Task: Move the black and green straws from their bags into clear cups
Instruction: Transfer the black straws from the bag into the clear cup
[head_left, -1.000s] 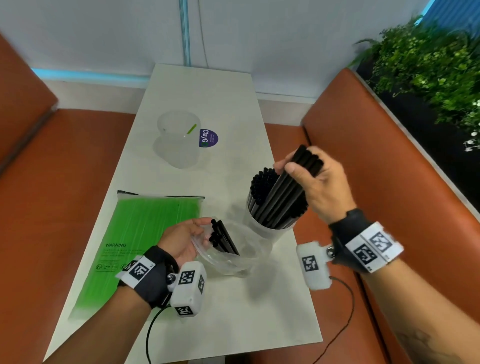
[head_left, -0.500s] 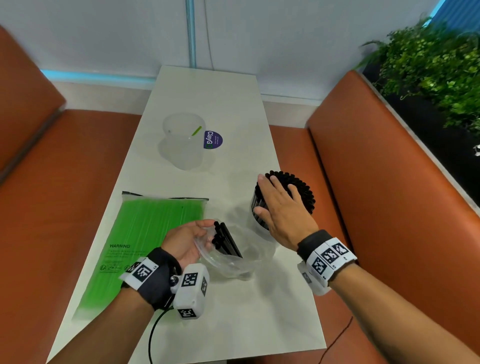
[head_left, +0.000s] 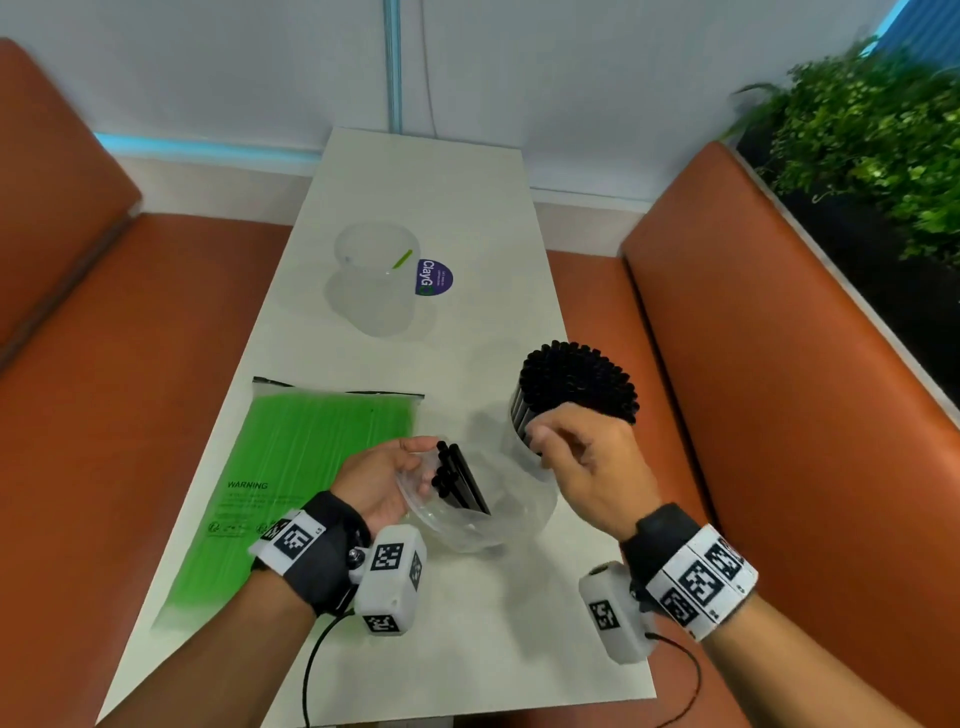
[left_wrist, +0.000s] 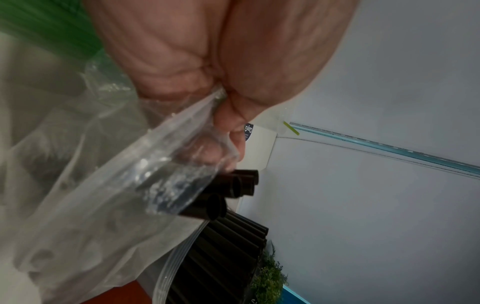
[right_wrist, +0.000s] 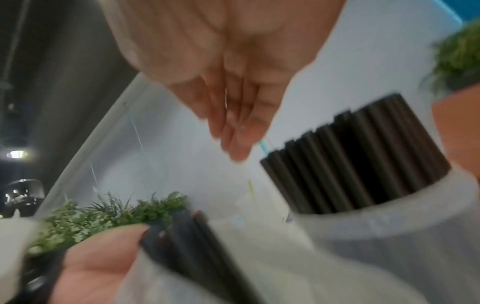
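Observation:
My left hand pinches the open mouth of a clear plastic bag above the table, and a few black straws stick out of it. In the left wrist view the bag and its black straws sit just below my fingers. A clear cup packed with black straws stands right of the bag. My right hand hovers between cup and bag, fingers relaxed and empty. Farther back stands a second clear cup holding one green straw. A bag of green straws lies flat at the left.
The white table is narrow, with orange bench seats on both sides and a wall behind. A round purple sticker lies beside the far cup. Green plants fill the back right. Cables hang off the table's near edge.
A second ago my right hand held a bunch of black straws over the cup. It then pressed them down into it and has now drawn back toward the bag, empty.

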